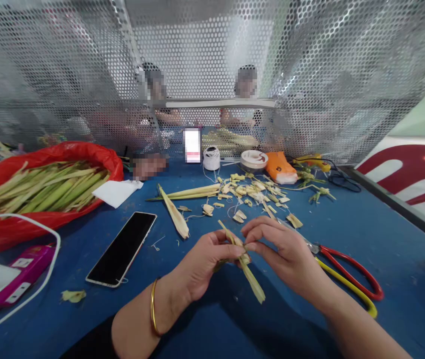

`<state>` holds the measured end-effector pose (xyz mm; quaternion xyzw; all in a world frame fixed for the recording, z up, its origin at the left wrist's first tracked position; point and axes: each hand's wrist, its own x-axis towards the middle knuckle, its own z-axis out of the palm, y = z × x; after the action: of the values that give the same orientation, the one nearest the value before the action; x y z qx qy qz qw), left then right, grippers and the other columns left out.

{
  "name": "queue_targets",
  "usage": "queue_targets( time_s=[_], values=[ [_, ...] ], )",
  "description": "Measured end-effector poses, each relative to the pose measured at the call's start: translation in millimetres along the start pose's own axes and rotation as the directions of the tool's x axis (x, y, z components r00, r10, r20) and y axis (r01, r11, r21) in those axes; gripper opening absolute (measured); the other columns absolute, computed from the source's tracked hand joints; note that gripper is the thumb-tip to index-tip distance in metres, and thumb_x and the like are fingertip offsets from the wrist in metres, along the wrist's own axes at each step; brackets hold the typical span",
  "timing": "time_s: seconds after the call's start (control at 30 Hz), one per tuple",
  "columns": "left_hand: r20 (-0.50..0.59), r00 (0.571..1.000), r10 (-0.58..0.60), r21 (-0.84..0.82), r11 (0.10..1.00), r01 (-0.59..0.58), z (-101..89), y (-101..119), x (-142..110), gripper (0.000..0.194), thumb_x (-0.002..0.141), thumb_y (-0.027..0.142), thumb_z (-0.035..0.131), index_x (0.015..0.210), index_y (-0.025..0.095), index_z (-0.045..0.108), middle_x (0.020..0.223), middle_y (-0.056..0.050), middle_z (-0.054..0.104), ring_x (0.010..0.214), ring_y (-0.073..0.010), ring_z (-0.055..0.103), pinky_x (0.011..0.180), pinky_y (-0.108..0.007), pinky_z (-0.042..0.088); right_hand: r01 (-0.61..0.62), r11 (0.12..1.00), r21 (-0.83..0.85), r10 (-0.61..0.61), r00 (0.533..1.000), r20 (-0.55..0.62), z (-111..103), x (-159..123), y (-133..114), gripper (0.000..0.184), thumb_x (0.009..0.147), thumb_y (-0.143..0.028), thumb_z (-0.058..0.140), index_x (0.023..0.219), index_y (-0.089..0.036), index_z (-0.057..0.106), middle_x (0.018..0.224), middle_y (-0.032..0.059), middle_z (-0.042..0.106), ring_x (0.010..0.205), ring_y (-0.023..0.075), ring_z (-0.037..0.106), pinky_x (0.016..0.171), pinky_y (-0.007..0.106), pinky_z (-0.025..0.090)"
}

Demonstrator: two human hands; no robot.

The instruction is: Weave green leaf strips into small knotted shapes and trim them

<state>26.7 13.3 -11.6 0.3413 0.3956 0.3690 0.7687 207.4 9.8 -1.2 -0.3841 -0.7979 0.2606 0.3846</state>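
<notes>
My left hand point(212, 254) pinches a pale green husk strip point(252, 281) that slants down to the right, its upper tip poking out above my fingers. Close against it, my right hand point(276, 247) has thumb and forefinger pressed together at the strip; whether they grip its edge or something thin like thread is hidden. Scissors point(341, 274) with one red and one yellow handle lie beside my right wrist, blades partly behind the hand. Beyond my hands are a whole pale husk point(175, 214) and a heap of small cut husk pieces point(250, 189) with loose threads.
At left, a red plastic bag point(111, 154) holds many long husks. A black-screened phone point(121, 249) and a purple tissue pack point(18, 276) lie nearby. Behind stand a thread ball point(211, 158), a white tape roll point(253, 159) and an orange packet point(280, 168). Two people sit beyond the perforated metal screen point(205, 50).
</notes>
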Motion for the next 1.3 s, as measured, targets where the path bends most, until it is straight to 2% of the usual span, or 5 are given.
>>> queue_targets(
  time_s=[0.13, 0.23, 0.33, 0.77, 1.3],
  values=[
    [-0.004, 0.998, 0.068, 0.063, 0.996, -0.067, 1.6, 0.3, -0.5, 0.012, 0.064, 0.017, 0.075, 0.071, 0.015, 0.065, 0.067, 0.000, 0.066, 0.065, -0.0115, 0.060, 0.069, -0.024, 0.046, -0.178, 0.980, 0.091, 0.186, 0.978, -0.093, 5.8, -0.5, 0.1, 0.005, 0.085, -0.021, 0.060, 0.089, -0.022, 0.062, 0.097, 0.0050, 0.065, 0.092, 0.0196, 0.062, 0.082, 0.032, 0.049],
    [-0.039, 0.992, 0.118, 0.110, 0.987, -0.113, 3.9, 0.0, -1.3, 0.009, 0.066, 0.016, 0.073, 0.071, 0.015, 0.065, 0.068, 0.000, 0.067, 0.067, -0.0115, 0.060, 0.071, -0.024, 0.046, -0.373, 0.883, 0.286, 0.409, 0.909, -0.076, 11.4, 0.4, -2.0, 0.028, 0.078, -0.029, 0.066, 0.105, -0.021, 0.060, 0.086, 0.0023, 0.066, 0.079, 0.0188, 0.063, 0.071, 0.031, 0.051],
    [-0.052, 0.985, 0.167, 0.123, 0.980, -0.160, 6.2, -0.7, -1.5, 0.007, 0.067, 0.015, 0.072, 0.070, 0.015, 0.065, 0.065, 0.001, 0.065, 0.065, -0.0101, 0.058, 0.071, -0.023, 0.045, -0.483, 0.765, 0.426, 0.506, 0.860, 0.068, 14.8, 1.7, -5.3, 0.018, 0.079, -0.036, 0.064, 0.077, -0.018, 0.061, 0.065, -0.0012, 0.061, 0.061, 0.0141, 0.057, 0.058, 0.026, 0.046],
    [-0.135, 0.981, 0.139, 0.143, 0.982, -0.119, 6.8, -2.0, 2.6, 0.011, 0.069, 0.023, 0.071, 0.070, 0.014, 0.063, 0.067, 0.001, 0.060, 0.066, -0.0100, 0.053, 0.070, -0.022, 0.042, -0.331, 0.943, 0.043, 0.333, 0.932, -0.145, 22.3, -7.6, -6.1, 0.010, 0.084, -0.022, 0.053, 0.080, -0.020, 0.061, 0.070, -0.0010, 0.063, 0.061, 0.0123, 0.054, 0.056, 0.023, 0.040],
    [0.002, 1.000, -0.007, -0.133, 0.991, 0.007, 3.6, -1.5, 2.9, 0.018, 0.068, 0.019, 0.074, 0.084, 0.017, 0.066, 0.076, 0.000, 0.068, 0.072, -0.0132, 0.064, 0.076, -0.025, 0.046, -0.438, 0.735, 0.518, 0.555, 0.827, -0.089, 22.5, 0.7, -8.1, 0.011, 0.072, -0.027, 0.066, 0.071, -0.018, 0.061, 0.061, -0.0014, 0.063, 0.056, 0.0135, 0.062, 0.054, 0.024, 0.050]
  ],
)
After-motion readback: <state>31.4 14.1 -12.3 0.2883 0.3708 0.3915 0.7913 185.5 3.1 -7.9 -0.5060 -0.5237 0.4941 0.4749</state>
